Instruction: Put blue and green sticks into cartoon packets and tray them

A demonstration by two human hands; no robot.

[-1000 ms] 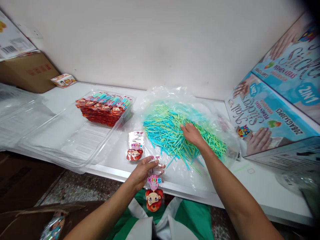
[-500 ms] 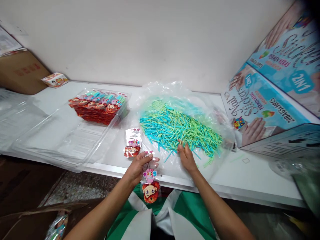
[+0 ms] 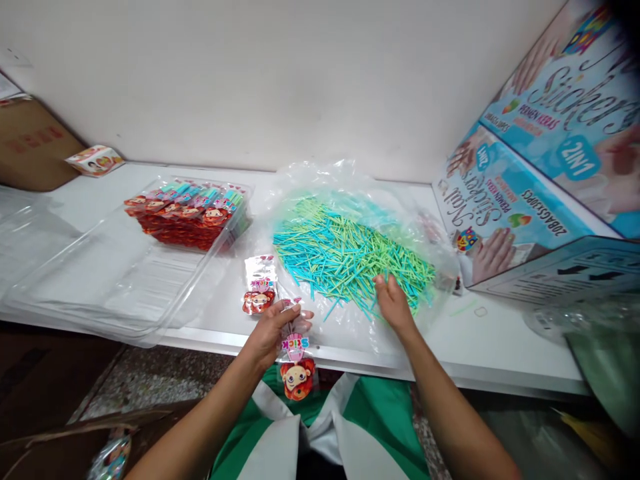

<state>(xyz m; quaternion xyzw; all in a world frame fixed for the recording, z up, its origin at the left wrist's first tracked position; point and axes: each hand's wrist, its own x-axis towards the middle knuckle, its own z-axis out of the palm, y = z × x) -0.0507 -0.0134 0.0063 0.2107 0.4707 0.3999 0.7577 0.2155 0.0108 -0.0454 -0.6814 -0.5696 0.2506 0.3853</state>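
My left hand (image 3: 274, 328) pinches the top of a clear printed packet (image 3: 297, 379) with a red-haired cartoon head, which hangs past the table's front edge. Just behind that hand lies a small stack of similar packets (image 3: 260, 287). My right hand (image 3: 394, 300) is at the front edge of a heap of thin blue and green sticks (image 3: 345, 247), its fingers pressed together; whatever is between them is too small to make out. The heap rests on a crumpled clear plastic bag (image 3: 320, 177).
On the left, a clear plastic tray (image 3: 107, 327) holds rows of filled packets (image 3: 183, 217). A brown carton (image 3: 35, 143) and a small box (image 3: 95, 161) stand at the back left. Large printed boxes (image 3: 515, 200) stand at the right, near a rubber band (image 3: 481, 311).
My right hand has moved right along the front of the stick heap. My left hand still holds the packet in nearly the same place. The view has shifted slightly.
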